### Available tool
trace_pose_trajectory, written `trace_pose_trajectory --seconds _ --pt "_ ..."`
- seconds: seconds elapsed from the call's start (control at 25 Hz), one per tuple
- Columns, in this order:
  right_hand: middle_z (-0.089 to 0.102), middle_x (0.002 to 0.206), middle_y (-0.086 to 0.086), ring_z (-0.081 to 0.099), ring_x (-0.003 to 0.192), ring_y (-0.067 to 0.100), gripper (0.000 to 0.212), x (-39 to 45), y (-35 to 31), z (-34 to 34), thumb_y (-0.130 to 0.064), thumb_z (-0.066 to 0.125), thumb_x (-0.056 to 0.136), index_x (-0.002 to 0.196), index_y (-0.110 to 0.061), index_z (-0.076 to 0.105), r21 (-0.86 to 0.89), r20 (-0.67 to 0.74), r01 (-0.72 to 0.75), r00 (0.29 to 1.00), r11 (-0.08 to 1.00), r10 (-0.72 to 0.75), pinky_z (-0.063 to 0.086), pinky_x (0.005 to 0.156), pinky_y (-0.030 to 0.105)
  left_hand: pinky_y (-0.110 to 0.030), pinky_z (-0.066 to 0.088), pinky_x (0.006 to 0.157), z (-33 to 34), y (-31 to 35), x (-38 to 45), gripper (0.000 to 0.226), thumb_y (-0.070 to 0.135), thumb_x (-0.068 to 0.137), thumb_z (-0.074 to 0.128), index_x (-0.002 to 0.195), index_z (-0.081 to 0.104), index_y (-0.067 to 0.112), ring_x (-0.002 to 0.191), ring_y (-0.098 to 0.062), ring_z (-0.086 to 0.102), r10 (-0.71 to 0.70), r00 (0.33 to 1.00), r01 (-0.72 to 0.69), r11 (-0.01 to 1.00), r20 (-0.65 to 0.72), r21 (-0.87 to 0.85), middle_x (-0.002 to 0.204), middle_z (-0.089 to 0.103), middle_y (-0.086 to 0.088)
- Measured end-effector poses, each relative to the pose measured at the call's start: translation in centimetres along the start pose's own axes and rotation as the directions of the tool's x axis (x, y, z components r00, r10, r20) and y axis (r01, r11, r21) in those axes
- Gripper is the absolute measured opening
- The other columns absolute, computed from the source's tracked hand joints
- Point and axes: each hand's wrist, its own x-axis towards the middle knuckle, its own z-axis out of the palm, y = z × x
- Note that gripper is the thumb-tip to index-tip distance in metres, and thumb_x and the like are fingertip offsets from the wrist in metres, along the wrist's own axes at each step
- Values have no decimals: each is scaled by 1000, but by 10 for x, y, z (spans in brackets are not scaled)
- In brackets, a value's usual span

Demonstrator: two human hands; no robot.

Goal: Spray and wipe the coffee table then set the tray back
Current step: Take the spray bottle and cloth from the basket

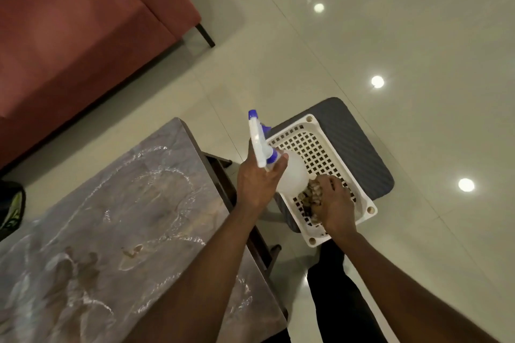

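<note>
One spray bottle — nozzle up-left.

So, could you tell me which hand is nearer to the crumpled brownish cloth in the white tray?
Right hand: it grips the crumpled brownish cloth. Left hand holds the white spray bottle beside it.

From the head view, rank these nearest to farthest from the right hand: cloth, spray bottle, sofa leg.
1. Cloth: under the right hand's fingers, in the white tray.
2. Spray bottle: just left, held by the left hand.
3. Sofa leg: far off, up and left across the floor.
</note>
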Motion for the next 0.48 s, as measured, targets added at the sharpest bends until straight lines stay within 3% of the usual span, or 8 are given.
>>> trace_pose_trajectory --seconds 0.08,0.12,0.2,0.32,0.48 --pt "54 118 13 53 101 32 63 -2 -11 -10 -8 79 62 118 -15 51 149 -60 20 998 989 -11 49 82 45 -25 48 62 -36 -4 -9 15 25 88 69 95 57 19 68 -5 60 -90 996 90 994 3 -67 76 61 7" --pt "54 116 13 53 100 31 64 -3 -20 -13 -8 80 62 118 -14 51 186 -75 34 997 982 -20 49 82 43 -32 53 63 -54 -10 -13 12 25 87 67 89 58 19 67 -15 63 -136 990 138 983 24 -119 75 65 -2" --pt "53 112 12 52 98 29 63 -10 -48 -13 -6 80 62 118 -13 51 211 -72 82 995 974 -68 48 82 40 -40 59 66 -88 -28 -25 14 20 86 62 98 62 15 68 -27 68 -244 964 264 935 109 -238 79 70 -14" --pt "51 108 11 51 96 26 61 -25 -98 3 -5 77 63 117 -11 50 222 -32 187 982 957 -185 48 78 38 -34 55 61 -126 -65 -51 20 11 89 58 108 65 9 60 -22 66 -347 911 406 849 221 -338 67 68 -10" --pt "54 110 10 52 100 24 61 -46 -177 58 -7 76 63 119 -9 50 217 21 275 958 937 -286 46 82 35 -35 57 66 -200 -127 -60 20 13 94 55 110 62 4 74 -34 73 -344 868 494 659 357 -566 68 62 -20"
